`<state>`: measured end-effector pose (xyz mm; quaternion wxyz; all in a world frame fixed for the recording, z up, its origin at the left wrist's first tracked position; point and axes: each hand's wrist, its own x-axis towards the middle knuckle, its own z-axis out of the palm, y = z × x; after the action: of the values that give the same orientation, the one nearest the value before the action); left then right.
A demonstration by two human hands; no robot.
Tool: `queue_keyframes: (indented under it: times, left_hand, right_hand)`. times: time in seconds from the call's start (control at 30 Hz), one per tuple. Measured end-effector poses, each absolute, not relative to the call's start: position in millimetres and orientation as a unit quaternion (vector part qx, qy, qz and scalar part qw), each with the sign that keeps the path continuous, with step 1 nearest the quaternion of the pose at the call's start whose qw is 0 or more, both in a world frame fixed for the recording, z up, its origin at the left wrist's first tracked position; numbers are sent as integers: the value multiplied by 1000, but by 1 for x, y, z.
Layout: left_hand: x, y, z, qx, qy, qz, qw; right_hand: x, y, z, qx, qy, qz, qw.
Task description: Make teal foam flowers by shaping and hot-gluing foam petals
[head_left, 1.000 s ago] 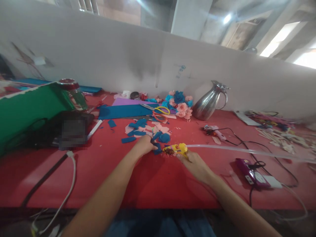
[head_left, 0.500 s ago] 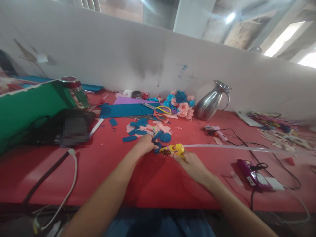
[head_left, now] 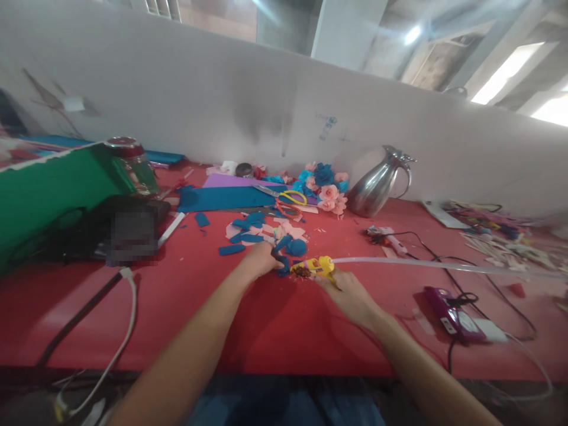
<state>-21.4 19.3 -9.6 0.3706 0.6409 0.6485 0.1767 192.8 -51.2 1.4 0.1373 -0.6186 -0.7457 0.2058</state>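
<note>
My right hand [head_left: 352,296] is closed around the handle of a yellow glue gun [head_left: 316,265], from whose back a long translucent glue stick [head_left: 399,262] runs off to the right. Its nozzle end, crusted with brown residue, points left. My left hand [head_left: 258,260] pinches a dark blue paper piece [head_left: 282,267] just left of the nozzle, with a small gap between them. Right behind the fingers lies a rounded blue paper bud [head_left: 296,247]. Blue and pink paper cuttings [head_left: 251,222] are scattered beyond my left hand.
Scissors [head_left: 284,195] lie on blue paper sheets [head_left: 217,198]. Behind stand paper flowers [head_left: 329,192] and a steel jug [head_left: 375,186]. To the right are a pink glue gun [head_left: 390,238] and a purple power box [head_left: 457,313] with cables. A black bag-like item [head_left: 93,228] and jar [head_left: 133,168] sit left.
The glue gun and my right hand have shifted slightly right, widening the gap to the blue paper piece. My left hand stays nearly in place.
</note>
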Motion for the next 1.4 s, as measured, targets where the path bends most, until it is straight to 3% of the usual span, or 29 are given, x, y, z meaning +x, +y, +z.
queue_keyframes:
  times: [0.27,0.53,0.73,0.93,1.1,1.23,1.3,1.4]
  left_hand:
    - [-23,21,-15,628,645,206,383]
    - [-26,18,-10,636,644,195,378]
    - [-30,20,-8,612,616,274,414]
    - [-28,21,-11,625,573,336,409]
    - [-23,18,-5,625,501,382,461]
    - [-21,15,0,603,504,403,469]
    - [-21,14,1,572,518,437,462]
    - [-19,11,3,546,507,488,455]
  right_hand:
    - [200,-47,1,-611,-737,231,172]
    - [232,-7,-19,-633,-573,455,252]
    - [256,36,-26,-723,-558,325,244]
    - [229,17,-2,-704,-626,93,322]
    - [154,0,20,-501,-789,200,295]
    - [131,6,24,-545,-771,221,243]
    - [136,11,22,-572,-743,215,273]
    - [149,17,17,-568,-679,255,390]
